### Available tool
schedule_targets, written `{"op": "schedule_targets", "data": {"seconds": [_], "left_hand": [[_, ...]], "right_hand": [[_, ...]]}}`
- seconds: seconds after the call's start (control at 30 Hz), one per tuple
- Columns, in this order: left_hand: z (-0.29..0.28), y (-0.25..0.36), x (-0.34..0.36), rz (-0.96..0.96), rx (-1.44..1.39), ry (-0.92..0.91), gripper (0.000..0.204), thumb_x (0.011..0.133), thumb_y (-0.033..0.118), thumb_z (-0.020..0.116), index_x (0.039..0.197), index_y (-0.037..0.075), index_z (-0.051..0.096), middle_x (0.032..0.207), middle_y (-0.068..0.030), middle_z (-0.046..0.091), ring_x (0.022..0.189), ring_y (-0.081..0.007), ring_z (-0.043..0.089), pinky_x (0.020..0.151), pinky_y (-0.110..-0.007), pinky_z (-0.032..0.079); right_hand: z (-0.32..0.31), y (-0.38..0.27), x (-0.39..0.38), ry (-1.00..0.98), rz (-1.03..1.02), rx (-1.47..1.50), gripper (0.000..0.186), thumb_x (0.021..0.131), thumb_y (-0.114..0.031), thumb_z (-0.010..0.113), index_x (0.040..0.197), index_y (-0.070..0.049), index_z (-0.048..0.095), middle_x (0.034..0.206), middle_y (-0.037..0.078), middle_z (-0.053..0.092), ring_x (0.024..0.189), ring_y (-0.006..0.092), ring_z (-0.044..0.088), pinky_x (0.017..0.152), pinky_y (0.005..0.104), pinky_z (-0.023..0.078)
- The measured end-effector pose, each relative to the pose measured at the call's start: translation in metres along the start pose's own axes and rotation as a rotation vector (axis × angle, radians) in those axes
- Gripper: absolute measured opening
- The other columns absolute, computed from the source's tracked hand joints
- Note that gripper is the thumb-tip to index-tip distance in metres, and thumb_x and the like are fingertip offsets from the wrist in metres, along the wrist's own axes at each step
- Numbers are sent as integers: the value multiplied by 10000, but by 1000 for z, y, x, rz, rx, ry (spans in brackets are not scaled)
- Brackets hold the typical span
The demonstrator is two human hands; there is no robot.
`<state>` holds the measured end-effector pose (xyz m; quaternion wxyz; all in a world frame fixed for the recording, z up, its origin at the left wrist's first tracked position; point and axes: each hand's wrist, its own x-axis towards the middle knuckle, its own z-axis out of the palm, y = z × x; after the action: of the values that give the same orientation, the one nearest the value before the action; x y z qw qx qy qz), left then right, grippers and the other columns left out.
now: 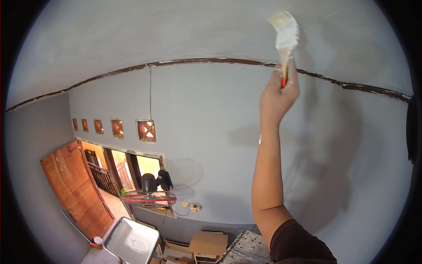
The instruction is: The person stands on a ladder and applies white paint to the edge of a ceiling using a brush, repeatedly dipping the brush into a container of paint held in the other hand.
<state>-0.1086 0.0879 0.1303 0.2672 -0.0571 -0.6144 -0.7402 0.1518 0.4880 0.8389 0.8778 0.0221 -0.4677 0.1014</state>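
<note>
My right hand (pixel 283 90), raised on an outstretched arm, is closed round the handle of a flat paintbrush (pixel 288 37). The handle has an orange-red end, and white paint coats much of the brush head. Its pale bristle tips bend leftward at the whitish ceiling (pixel 176 31) and seem to touch it. Just below the brush runs a dark brown trim strip (pixel 211 61), flecked with white, where ceiling and grey wall (pixel 211 119) meet. White paint spots my fingers and wrist. My left hand is out of the picture.
A white tub (pixel 115 240) with white paint inside stands low at the left. Near it are a standing fan (pixel 149 198), an open wooden door (pixel 77 189) and windows. Below are a cardboard box (pixel 209 243) and a paint-spattered surface (pixel 248 251).
</note>
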Motion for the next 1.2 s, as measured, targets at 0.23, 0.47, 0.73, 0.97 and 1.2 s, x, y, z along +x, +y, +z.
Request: {"op": "schedule_targets", "data": {"seconds": [0.23, 0.47, 0.73, 0.97, 1.2], "left_hand": [[36, 198, -12, -365, -703, -297, 673, 977, 502, 553, 1424, 3, 493, 1336, -163, 578, 1193, -293, 594, 983, -445, 530], [70, 271, -60, -855, -968, -284, 656, 978, 590, 437, 1355, 72, 578, 1217, -121, 653, 1095, -284, 645, 962, -469, 534], [69, 251, -78, -744, -895, -414, 625, 964, 567, 459, 1311, 71, 615, 1169, -110, 691, 1043, -275, 687, 925, -463, 560], [50, 303, -78, -837, -778, -314, 634, 966, 566, 472, 1344, 73, 601, 1255, -103, 668, 1110, -263, 657, 962, -423, 532], [61, 291, -89, -803, -810, -392, 619, 1003, 532, 428, 1414, 88, 556, 1353, -97, 635, 1227, -249, 618, 1037, -430, 505]], "right_hand": [[-61, -12, -1, 138, 106, 90, 481, 1002, -24, 558, 1479, -18, 492, 849, -29, 539, 591, 22, 397, 449, 223, 290], [-107, -79, -67, -197, 385, 327, 463, 1010, -88, 596, 1447, 29, 496, 722, -57, 396, 536, 3, 305, 431, 209, 210], [-124, -99, -144, -519, 1113, 644, 308, 1031, -148, 547, 1291, 17, 559, 686, -56, 330, 479, 21, 229, 385, 195, 171], [-129, -27, -197, -333, 1459, 868, 237, 1039, -211, 567, 1214, -51, 587, 711, -55, 394, 492, 24, 267, 410, 204, 190], [-129, -29, -209, -366, 1562, 969, 184, 1020, -212, 606, 1141, -74, 613, 719, -37, 408, 512, 34, 284, 422, 205, 194]]}}
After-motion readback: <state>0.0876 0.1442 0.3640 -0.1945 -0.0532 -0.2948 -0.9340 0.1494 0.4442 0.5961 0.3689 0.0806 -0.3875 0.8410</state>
